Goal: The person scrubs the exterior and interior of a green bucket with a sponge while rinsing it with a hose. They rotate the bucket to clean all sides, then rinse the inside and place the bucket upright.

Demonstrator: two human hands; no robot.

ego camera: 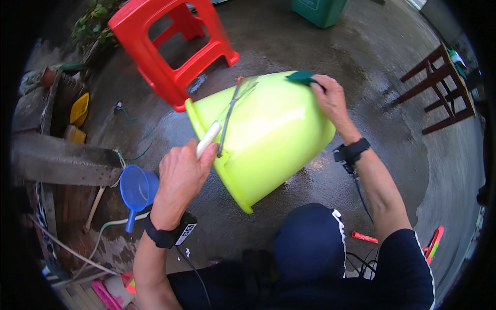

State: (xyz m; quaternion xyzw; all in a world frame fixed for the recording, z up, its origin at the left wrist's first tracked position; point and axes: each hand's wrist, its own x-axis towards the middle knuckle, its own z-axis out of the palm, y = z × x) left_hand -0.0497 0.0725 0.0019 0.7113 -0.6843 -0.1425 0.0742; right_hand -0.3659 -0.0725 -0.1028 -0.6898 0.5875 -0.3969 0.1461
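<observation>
A lime-green plastic bucket (271, 135) lies tipped on its side on the wet concrete floor, its rim towards the left. My left hand (182, 170) is closed around the white plastic grip (208, 138) of its bail. The bent metal wire (229, 116) of that bail runs across the bucket's side. At the bucket's far side, near the base, my right hand (333, 97) presses a dark green scouring pad or cloth (300, 77) against the outer wall. The bucket's inside is hidden from here.
A red plastic stool (201, 59) stands just beyond the rim. Left of my forearm is a blue dipper (135, 186), near a hose (124, 222) and a concrete slab (66, 161). A green bin (319, 11) stands far off; a dark wooden stool (424, 83) is at right.
</observation>
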